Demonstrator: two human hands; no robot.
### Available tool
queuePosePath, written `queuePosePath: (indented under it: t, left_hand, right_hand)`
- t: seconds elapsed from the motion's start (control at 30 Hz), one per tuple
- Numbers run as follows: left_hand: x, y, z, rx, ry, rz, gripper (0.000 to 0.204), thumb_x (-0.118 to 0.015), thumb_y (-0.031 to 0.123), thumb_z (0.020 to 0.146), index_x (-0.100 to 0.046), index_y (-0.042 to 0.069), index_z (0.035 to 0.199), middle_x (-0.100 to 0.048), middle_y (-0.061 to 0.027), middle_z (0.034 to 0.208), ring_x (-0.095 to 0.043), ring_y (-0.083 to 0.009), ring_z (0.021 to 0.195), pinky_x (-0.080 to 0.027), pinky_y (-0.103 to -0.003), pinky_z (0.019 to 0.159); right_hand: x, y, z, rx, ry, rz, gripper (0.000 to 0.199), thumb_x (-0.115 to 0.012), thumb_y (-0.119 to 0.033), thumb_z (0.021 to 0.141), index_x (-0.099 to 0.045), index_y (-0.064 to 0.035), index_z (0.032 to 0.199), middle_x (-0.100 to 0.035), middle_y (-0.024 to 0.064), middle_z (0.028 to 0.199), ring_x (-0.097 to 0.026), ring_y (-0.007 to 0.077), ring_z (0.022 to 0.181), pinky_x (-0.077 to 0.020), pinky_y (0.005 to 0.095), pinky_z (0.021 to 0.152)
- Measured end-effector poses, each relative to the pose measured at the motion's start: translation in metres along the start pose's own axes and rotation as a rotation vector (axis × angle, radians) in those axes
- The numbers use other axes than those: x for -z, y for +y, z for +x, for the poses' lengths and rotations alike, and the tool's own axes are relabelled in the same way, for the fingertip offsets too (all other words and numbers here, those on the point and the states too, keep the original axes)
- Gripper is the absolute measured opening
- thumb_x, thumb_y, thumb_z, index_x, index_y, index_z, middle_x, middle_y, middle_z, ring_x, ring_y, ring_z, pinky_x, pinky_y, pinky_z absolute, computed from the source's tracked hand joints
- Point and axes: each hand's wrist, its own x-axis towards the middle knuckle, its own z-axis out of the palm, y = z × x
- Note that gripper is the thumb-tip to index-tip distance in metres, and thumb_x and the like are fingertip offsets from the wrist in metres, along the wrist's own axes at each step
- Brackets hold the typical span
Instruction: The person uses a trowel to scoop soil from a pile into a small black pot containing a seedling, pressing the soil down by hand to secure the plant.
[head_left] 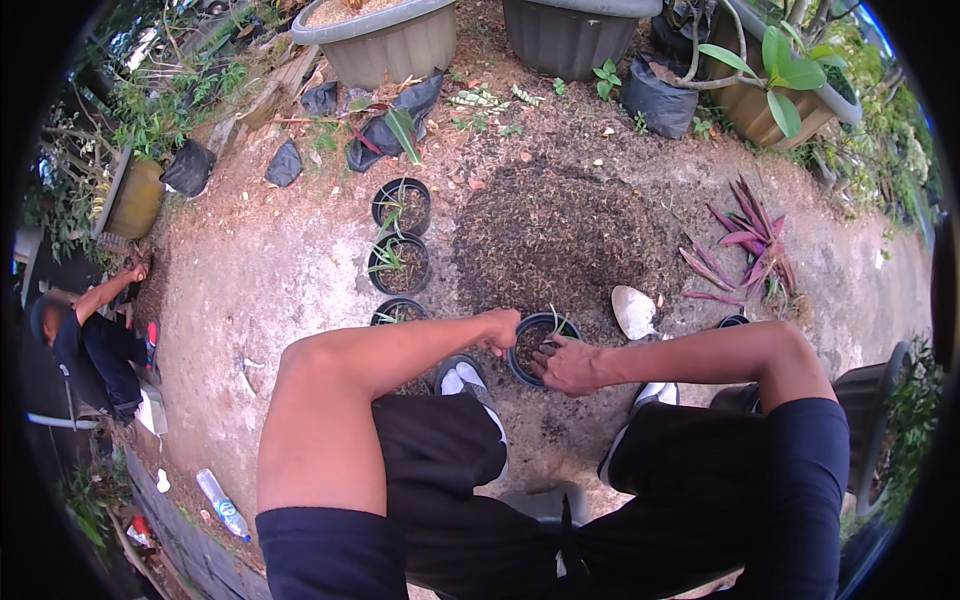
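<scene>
A round black plant pot (522, 372) with dark soil and a small green plant (557, 322) stands on the ground between my feet. At its left rim is my left hand (497, 332), its fingers curled closed; whether they hold anything is hidden. My right hand (572, 366) reaches over the pot's right side, with bent fingers down at the soil; their tips are partly hidden. A trowel with a pale, soil-smeared blade (634, 312) lies just right of the pot. Left of it, several black pots with thin green plants, one of them the middle pot (402, 264), form a column.
Beyond the pot spreads a dark soil heap (560, 230). Uprooted purple-leaved plants (757, 240) lie to the right. Large grey planters (385, 50) line the far side. Another person (85, 345) sits at the far left; a plastic bottle (222, 505) lies lower left.
</scene>
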Motion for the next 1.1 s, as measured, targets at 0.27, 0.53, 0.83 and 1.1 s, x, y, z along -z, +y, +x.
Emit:
queuePosePath:
  t: [0.27, 0.53, 0.83, 1.1]
  left_hand:
    - [0.003, 0.007, -0.006, 0.019, -0.021, 0.059, 0.008, -0.065, 0.007, 0.085, -0.072, 0.004, 0.084, -0.075, -0.0055, 0.079, -0.070, -0.0138, 0.062, -0.053, -0.036, 0.052]
    - [0.004, 0.009, -0.010, 0.002, -0.019, 0.075, 0.012, -0.064, 0.006, 0.085, -0.070, 0.004, 0.094, -0.074, -0.0060, 0.078, -0.070, -0.0136, 0.063, -0.055, -0.035, 0.054]
    - [0.000, 0.001, -0.003, -0.005, 0.000, 0.052, 0.009, -0.066, 0.009, 0.085, -0.074, 0.007, 0.082, -0.074, -0.0046, 0.077, -0.070, -0.0132, 0.062, -0.054, -0.034, 0.053]
    - [0.002, 0.008, -0.005, -0.011, -0.010, 0.071, 0.011, -0.065, 0.009, 0.086, -0.075, 0.007, 0.081, -0.074, -0.0031, 0.078, -0.070, -0.0132, 0.064, -0.055, -0.035, 0.055]
  right_hand:
    - [0.001, 0.001, -0.002, -0.102, 0.188, -0.108, 0.060, -0.047, -0.023, 0.090, -0.042, 0.0167, 0.135, -0.042, 0.0346, 0.144, -0.043, 0.0417, 0.137, -0.0339, 0.0498, 0.111]
    - [-0.016, 0.006, 0.016, -0.117, 0.023, -0.154, 0.065, -0.049, -0.023, 0.089, -0.037, 0.0177, 0.139, -0.034, 0.0368, 0.148, -0.039, 0.0432, 0.139, -0.0316, 0.0505, 0.112]
    - [0.036, 0.015, 0.018, -0.109, -0.190, 0.043, 0.063, -0.050, -0.023, 0.088, -0.042, 0.0228, 0.130, -0.059, 0.0354, 0.122, -0.060, 0.0403, 0.114, -0.0407, 0.0459, 0.100]
    - [0.004, 0.006, 0.015, -0.225, -0.185, 0.018, 0.075, -0.054, -0.019, 0.084, -0.026, 0.0253, 0.139, -0.039, 0.0435, 0.139, -0.045, 0.0449, 0.133, -0.0341, 0.0494, 0.112]
